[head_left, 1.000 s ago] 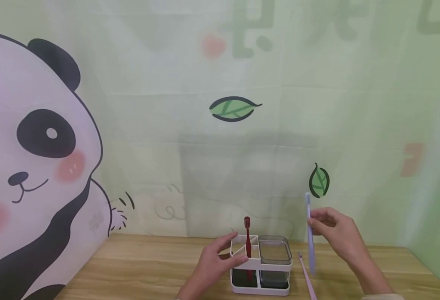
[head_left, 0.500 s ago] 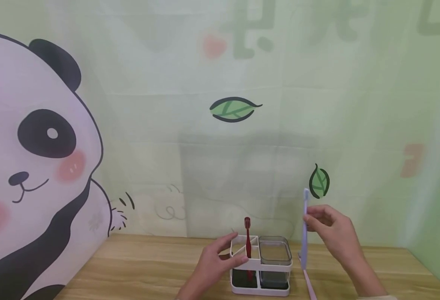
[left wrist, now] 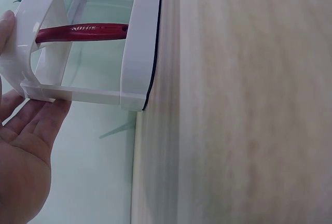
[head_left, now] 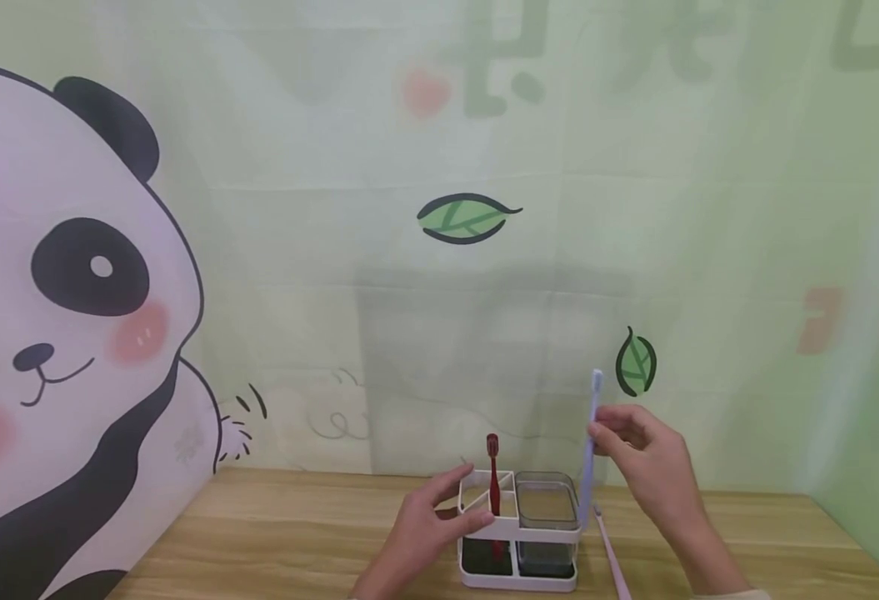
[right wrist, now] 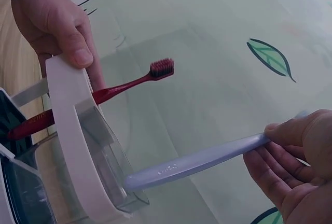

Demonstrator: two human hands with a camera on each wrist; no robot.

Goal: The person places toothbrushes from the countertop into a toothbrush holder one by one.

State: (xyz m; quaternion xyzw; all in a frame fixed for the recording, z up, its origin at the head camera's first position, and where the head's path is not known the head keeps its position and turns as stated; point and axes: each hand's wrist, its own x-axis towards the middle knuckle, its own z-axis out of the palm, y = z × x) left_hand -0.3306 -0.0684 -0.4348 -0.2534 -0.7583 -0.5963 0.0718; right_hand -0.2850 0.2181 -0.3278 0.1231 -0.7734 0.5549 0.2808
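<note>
A white toothbrush holder [head_left: 536, 534] stands on the table, with a red toothbrush [head_left: 494, 483] upright in one of its left compartments. My left hand [head_left: 424, 529] grips the holder's upper left side, thumb in front and fingers behind; the left wrist view shows fingertips against its frame [left wrist: 140, 37]. My right hand [head_left: 652, 467] pinches a light purple toothbrush [head_left: 587, 483] near its head, bristle end up. In the right wrist view, that toothbrush's handle end [right wrist: 137, 180] is by the rim of the clear cup [right wrist: 111, 156]; whether they touch I cannot tell.
A pink toothbrush [head_left: 613, 558] lies on the wooden table [head_left: 259, 533], just right of the holder. Behind the table hangs a green cloth backdrop [head_left: 297, 333] printed with a panda and leaves.
My right hand has moved left and slightly up with the purple toothbrush, from above the pink toothbrush to the holder's right edge. The left hand and holder have stayed in place.
</note>
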